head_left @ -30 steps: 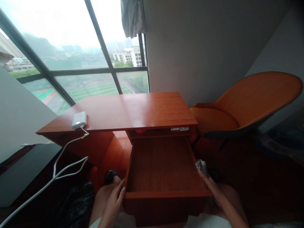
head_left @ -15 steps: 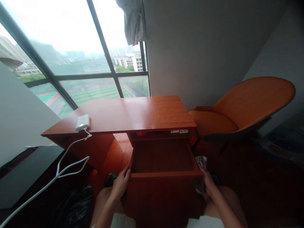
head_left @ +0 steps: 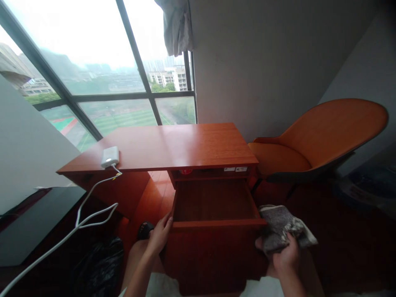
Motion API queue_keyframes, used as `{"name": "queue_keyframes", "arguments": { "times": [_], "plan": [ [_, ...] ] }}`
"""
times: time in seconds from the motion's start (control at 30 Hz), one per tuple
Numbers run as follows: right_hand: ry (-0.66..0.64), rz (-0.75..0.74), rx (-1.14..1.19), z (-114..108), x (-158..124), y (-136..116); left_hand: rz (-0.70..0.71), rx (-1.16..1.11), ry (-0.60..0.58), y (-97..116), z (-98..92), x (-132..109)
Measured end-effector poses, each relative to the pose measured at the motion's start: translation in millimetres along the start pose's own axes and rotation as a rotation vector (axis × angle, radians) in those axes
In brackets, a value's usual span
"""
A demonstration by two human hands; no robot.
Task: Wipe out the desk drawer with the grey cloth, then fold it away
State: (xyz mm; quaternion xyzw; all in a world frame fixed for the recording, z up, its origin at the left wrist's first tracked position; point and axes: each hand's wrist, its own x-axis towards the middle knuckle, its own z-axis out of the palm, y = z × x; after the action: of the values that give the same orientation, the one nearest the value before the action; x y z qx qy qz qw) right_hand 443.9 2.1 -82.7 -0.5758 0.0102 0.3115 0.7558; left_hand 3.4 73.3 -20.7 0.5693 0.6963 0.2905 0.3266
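Observation:
A desk drawer [head_left: 213, 202] is pulled out toward me, its inside bare in the part I can see. My left hand [head_left: 160, 236] grips the left front corner of the drawer, with some fingers hidden along its outer side. Off the drawer's right front corner, my right hand [head_left: 288, 253] is closed on a bunched grey cloth [head_left: 274, 227] with pale edges. The cloth hangs above my right leg, close beside the drawer front.
A white power adapter [head_left: 110, 156] sits on the reddish desk top [head_left: 185, 144], its white cable [head_left: 78, 212] trailing to the lower left. An orange chair [head_left: 334, 132] stands right of the desk. A black plastic bag [head_left: 102, 268] lies at lower left.
My right hand has moved off the drawer's right side, outward and toward me, bringing the cloth into fuller view. My left hand stays at the drawer's left corner.

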Motion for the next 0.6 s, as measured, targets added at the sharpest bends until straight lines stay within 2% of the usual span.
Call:
{"name": "queue_keyframes", "arguments": {
  "times": [0.07, 0.13, 0.17, 0.23, 0.3, 0.37, 0.43, 0.6],
  "plan": [
    [-0.086, -0.085, -0.142, 0.2, -13.3, -8.1, 0.053, -0.058, -0.029, -2.9, 1.4, 1.9],
    [-0.297, -0.221, -0.374, 5.1, -24.9, -11.9, 0.07, -0.082, -0.035, -5.7, 2.6, 4.0],
    [-0.389, -0.344, -0.505, 8.7, -28.5, -12.3, 0.066, -0.084, -0.029, -6.7, 3.1, 5.0],
    [-0.514, -0.7, -0.779, 16.6, -30.8, -11.0, 0.061, -0.084, -0.011, -7.5, 3.8, 6.5],
    [-0.525, -1.057, -0.994, 23.7, -29.7, -8.5, 0.067, -0.093, -0.015, -7.3, 4.1, 7.4],
    [-0.52, -1.256, -1.147, 28.9, -29.9, -6.2, 0.07, -0.105, -0.025, -6.8, 4.3, 8.2],
    [-0.531, -1.341, -1.274, 32.4, -33.1, -5.4, 0.054, -0.111, -0.018, -6.2, 4.6, 9.2],
    [-0.567, -1.384, -1.434, 38.5, -40.0, -9.9, 0.011, -0.108, -0.016, -3.1, 5.2, 11.7]
  ]
}}
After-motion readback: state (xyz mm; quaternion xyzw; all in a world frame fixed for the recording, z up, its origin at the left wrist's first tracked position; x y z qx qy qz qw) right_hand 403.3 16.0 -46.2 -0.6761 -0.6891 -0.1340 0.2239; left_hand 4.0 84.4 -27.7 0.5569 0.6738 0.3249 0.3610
